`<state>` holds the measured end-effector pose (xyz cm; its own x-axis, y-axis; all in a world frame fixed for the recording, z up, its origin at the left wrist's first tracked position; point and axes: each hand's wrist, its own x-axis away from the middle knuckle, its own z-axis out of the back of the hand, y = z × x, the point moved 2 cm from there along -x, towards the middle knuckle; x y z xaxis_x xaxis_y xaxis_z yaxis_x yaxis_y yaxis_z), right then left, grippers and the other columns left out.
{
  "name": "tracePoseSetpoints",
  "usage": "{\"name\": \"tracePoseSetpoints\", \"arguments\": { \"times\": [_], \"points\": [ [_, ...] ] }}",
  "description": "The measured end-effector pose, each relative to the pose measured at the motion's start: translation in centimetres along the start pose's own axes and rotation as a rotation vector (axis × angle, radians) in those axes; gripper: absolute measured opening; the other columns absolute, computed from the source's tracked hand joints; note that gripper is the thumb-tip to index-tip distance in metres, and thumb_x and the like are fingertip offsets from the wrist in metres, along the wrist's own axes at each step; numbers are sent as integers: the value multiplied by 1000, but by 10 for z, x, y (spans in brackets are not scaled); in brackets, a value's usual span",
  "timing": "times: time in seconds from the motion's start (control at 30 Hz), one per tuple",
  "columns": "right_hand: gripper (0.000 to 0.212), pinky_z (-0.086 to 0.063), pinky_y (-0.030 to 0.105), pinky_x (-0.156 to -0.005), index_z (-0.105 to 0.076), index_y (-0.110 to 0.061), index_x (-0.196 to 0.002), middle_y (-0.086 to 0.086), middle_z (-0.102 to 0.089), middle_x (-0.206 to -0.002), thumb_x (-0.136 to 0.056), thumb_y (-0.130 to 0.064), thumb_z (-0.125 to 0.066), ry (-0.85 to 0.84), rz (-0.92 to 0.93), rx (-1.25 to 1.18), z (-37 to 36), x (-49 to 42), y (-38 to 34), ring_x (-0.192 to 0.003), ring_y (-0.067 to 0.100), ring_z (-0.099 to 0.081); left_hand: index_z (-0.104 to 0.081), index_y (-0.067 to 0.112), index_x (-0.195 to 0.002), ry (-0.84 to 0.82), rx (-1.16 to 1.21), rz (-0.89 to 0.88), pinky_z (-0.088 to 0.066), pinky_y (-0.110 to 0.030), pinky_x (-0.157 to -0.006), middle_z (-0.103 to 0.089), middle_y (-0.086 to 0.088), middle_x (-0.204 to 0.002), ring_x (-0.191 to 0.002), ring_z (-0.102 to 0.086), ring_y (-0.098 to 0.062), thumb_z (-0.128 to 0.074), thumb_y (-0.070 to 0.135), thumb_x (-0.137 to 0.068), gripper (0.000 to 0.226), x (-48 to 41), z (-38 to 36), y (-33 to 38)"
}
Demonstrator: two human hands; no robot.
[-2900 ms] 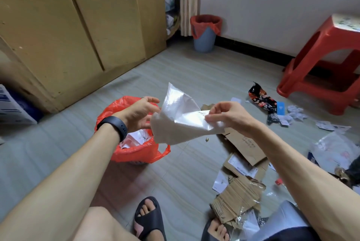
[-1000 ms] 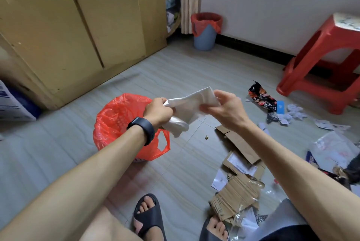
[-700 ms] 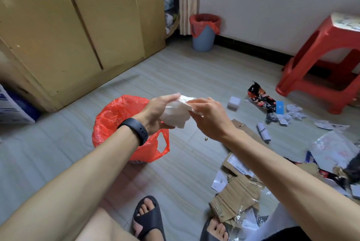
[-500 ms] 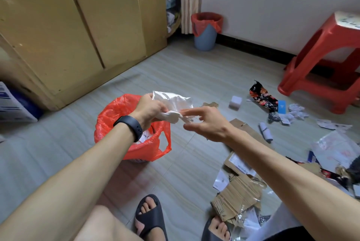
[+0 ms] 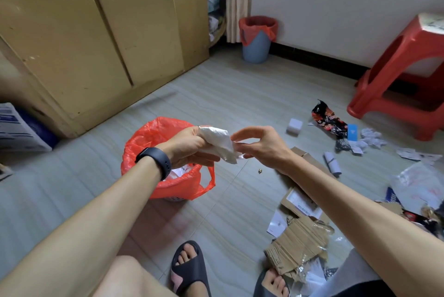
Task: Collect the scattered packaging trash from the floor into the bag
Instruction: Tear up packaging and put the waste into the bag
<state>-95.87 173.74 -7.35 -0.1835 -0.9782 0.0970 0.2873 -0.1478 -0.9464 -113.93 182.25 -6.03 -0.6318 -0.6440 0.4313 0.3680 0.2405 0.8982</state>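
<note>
Left hand (image 5: 189,145): stretched forward from the lower left, with a black band (image 5: 156,161) worn on the wrist. The fingers are curled round the wrapper and it is gripped.
Right hand (image 5: 262,145): reached in from the lower right, palm turned leftward. The fingers are loosely spread, with the tips set at the wrapper's right end. Whether it is pinched cannot be told.
Wrapper (image 5: 218,144): one, white and crumpled. It is held in the air between the two hands, above the bag's far right rim, not inside the bag.
Bag (image 5: 153,138): one, red, mouth open, stood on the floor left of the middle. White scraps are seen inside.
Cardboard (image 5: 298,244): at least three flattened pieces are counted on the floor under the right forearm, toward the near edge.
Small litter: one black-and-red packet (image 5: 326,117), one white cube (image 5: 295,126), one blue card (image 5: 352,132) and one paper roll (image 5: 332,164). All are laid toward the floor's right edge, near the stool.
Stool (image 5: 408,68): one, red, at the floor's far right corner.
Bin (image 5: 257,42): one, blue with a red liner, at the floor's far edge against the wall.
Sandals (image 5: 189,272): two, black, worn on the feet at the floor's near edge.
</note>
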Motion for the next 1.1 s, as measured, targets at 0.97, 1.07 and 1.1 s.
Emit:
{"name": "tracePoseSetpoints", "arguments": {
  "times": [0.97,1.07,1.1],
  "points": [
    [17,-61,35,-73,-70,-7,-101,9,-75,-80,-85,-5,-75,78,-129,-327,-10,-7,4,-73,25,-73,-62,17,-119,64,-166,-192,-57,-31,-63,-68,-7,-92,-74,-66,-17,-70,-1,-85,40,-7,1,2],
    [21,-60,36,-78,-71,-12,-107,10,-76,-91,-88,-3,-71,57,-100,-273,-21,-11,2,-80,26,-75,-68,21,-105,221,-314,-267,-55,-32,-56,-70,-6,-78,-61,-63,-19,-72,2,-81,31,-7,15,2],
    [23,-60,37,-80,-71,-15,-109,7,-76,-94,-89,-3,-69,59,-88,-211,-24,-13,3,-81,24,-75,-69,23,-101,290,-363,-280,-55,-30,-53,-70,-4,-74,-56,-63,-18,-71,4,-80,28,-8,23,2]
  ]
}}
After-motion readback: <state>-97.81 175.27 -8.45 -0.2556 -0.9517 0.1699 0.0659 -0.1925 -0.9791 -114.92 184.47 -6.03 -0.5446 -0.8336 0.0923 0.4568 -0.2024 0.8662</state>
